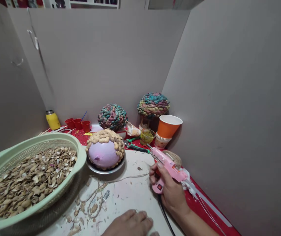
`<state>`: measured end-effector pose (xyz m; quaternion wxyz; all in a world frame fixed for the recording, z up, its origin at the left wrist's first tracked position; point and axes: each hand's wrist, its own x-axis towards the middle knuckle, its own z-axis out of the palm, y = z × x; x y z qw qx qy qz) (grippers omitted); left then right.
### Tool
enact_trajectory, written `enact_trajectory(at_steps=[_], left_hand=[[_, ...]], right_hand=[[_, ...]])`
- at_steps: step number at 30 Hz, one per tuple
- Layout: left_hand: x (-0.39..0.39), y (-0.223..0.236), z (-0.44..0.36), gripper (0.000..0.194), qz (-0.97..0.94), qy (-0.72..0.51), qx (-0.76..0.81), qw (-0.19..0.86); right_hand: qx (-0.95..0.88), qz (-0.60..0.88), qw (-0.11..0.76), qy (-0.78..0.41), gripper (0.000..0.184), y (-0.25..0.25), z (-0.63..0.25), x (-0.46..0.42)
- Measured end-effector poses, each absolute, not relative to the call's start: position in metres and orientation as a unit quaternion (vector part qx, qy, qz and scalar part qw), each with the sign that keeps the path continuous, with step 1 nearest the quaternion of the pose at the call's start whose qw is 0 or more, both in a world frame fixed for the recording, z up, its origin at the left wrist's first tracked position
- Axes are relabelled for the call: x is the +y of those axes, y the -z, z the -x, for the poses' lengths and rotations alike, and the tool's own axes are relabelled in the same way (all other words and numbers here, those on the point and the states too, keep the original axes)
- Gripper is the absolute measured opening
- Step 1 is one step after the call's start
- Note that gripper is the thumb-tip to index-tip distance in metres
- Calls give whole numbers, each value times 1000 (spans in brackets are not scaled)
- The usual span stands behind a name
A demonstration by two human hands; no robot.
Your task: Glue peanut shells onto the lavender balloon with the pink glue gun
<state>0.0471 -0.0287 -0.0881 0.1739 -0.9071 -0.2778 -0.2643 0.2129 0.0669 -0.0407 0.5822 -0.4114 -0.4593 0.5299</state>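
My right hand (172, 190) is wrapped around the handle of a pink hot glue gun (167, 159). Its nozzle points up and left, and a long glue stick trails from its back. Low in the middle, my left hand (131, 224) lies flat on the pale board (128, 193) with nothing in it. Beyond it, a lilac balloon (103, 154) sits in a metal bowl (108, 171). Tan peanut shells (106, 135) cover the balloon's top and sides, while its front is bare. Twine (96, 190) and shell bits are strewn over the board.
A green plastic basket (81, 157) of peanut shells fills the left. Behind stand two coloured shell-covered domes (113, 116), small red cups (77, 124), a yellow bottle (52, 120), pliers (139, 149) and an orange paper cup (168, 127). Grey walls enclose the back and right.
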Motion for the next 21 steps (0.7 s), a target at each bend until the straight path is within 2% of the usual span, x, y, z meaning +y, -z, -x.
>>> enact_trajectory(at_steps=[3,6,9,21], left_hand=[[-25,46,-27,35,910,232,-309,153],[-17,7,-7,24,872,143,-426,193],[-5,-13,5,10,821,83,-524,212],[-1,-1,2,12,826,118,-491,249]], right_hand=[[-471,411,578,-525,44,40,-211,69],[-473,416,582,-515,46,38,-209,69],[-476,421,585,-504,49,36,-208,68],[-481,436,577,-495,54,32,-208,70]])
